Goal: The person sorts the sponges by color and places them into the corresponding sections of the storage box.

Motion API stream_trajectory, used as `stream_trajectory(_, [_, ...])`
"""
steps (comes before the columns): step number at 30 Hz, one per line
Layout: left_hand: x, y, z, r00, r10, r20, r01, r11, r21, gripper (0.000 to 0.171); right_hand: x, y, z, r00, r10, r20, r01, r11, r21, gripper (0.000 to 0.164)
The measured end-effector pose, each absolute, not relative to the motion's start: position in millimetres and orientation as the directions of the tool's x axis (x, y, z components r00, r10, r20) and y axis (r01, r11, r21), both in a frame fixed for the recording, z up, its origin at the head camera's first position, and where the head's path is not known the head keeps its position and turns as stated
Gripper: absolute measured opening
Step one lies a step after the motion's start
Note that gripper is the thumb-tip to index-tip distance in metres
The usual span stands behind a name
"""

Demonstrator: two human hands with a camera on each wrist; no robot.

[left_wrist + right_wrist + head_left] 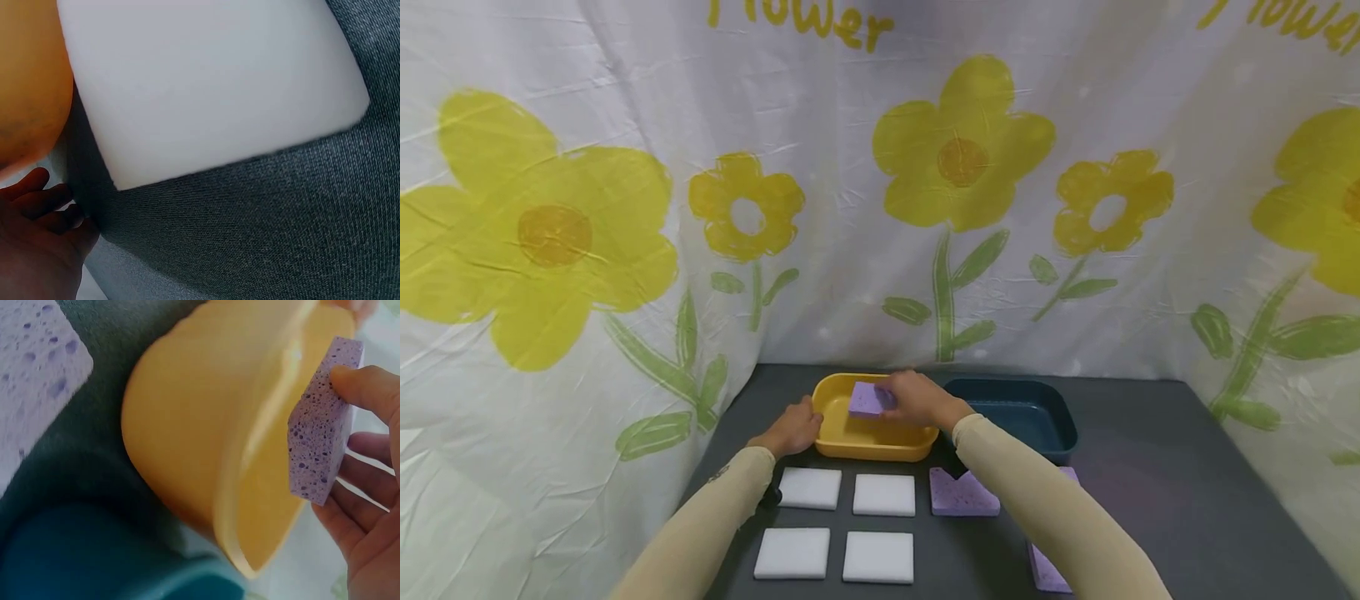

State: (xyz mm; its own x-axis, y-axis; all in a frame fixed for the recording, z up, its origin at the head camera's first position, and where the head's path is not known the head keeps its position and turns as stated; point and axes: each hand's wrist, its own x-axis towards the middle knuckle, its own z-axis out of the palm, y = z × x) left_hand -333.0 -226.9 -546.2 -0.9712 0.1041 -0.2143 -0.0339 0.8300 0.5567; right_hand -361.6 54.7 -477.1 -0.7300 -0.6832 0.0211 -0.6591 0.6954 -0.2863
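A purple sponge (868, 401) is pinched in my right hand (917, 400), over the inside of the yellow basin (872, 452). In the right wrist view, the thumb presses one pitted face of the sponge (320, 422) and the fingers lie behind it. At the basin's left end, my left hand (793, 429) grips the rim. The left wrist view shows fingers of the left hand (47, 231) bent beside the basin's outer wall (31, 94); the thumb is out of sight there.
A dark blue basin (1060, 417) stands right of the yellow one. In front lie several white sponges (883, 495) in two rows. More purple sponges (964, 497) lie to their right, partly covered by my right forearm. A flower-printed curtain (850, 292) hangs behind the table.
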Motion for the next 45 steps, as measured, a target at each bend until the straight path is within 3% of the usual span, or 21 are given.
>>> stream_trajectory(17, [-332.7,-227.2,-551.1,-0.979,0.106,-0.175,-0.012,0.823,0.567,0.048,-357.5,9.8,-506.4,-0.752,-0.656,-0.066,-0.610,0.731,-0.306,0.054])
stream_trajectory(33, [-331.9,-227.5,-551.3,-0.981,0.104,-0.163,-0.009,0.818,0.576,0.038,-359.3,-3.9,-523.6,-0.746,-0.664,-0.052,-0.615,0.716,-0.331,0.049])
stream_trajectory(45, [-331.0,-226.6,-549.2,-0.980,0.097,-0.171,-0.017,0.824,0.566,0.037,-360.7,-7.4,-529.1,-0.740,-0.672,-0.022,-0.633,0.707,-0.315,0.054])
